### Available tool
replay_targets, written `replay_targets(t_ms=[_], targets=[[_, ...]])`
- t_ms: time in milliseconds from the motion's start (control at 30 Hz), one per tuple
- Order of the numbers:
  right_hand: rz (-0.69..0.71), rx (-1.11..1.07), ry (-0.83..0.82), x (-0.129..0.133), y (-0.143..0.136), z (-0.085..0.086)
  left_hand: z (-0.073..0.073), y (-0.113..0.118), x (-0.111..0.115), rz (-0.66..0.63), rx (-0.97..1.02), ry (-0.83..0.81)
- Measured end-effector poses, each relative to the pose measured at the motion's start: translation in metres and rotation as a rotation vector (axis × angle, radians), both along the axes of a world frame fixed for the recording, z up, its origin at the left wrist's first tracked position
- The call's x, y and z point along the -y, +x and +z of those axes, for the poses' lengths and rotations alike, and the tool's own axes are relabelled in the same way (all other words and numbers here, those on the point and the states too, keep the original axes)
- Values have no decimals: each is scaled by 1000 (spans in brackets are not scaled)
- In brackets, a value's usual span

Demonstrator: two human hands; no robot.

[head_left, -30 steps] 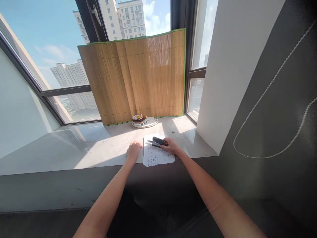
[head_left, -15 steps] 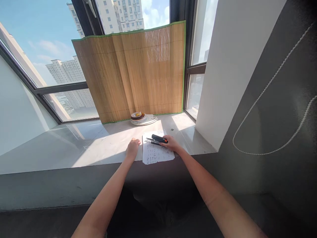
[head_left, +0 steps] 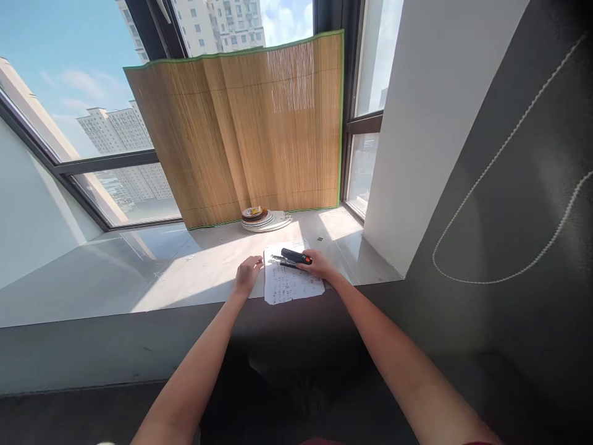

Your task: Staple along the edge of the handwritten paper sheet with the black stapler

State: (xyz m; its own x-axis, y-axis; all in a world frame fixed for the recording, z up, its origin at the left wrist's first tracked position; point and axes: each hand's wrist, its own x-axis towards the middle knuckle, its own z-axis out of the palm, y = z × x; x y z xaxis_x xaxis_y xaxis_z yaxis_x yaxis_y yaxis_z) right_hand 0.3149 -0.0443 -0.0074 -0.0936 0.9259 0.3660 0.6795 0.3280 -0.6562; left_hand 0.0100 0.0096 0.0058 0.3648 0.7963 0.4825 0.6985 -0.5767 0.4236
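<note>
Gripping a black stapler-like tool (head_left: 294,255), the right hand (head_left: 319,264) has it jutting toward nine-to-ten o'clock from the fingers, over the written sheet (head_left: 294,285). Near the sheet's nine-o'clock edge, the left hand (head_left: 248,273) curls; whether it pinches anything, I cannot tell.

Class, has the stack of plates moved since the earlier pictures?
No; the stack of plates keeps its place against the green-edged bamboo mat; the whole view shifts.
</note>
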Motion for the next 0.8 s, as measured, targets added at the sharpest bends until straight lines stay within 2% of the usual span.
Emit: replay_targets(t_ms=[267,467,567,800], targets=[[1,10,7,-2,1,-2,2,0,-1,-77,-9,22],[-12,34,-2,-2,1,1,4,1,-12,-131,21,98],[-12,33,-14,0,0,3,14,9,-23,-194,48,145],[-19,-3,-16,5,-2,8,53,32,-55,-409,-250,16]])
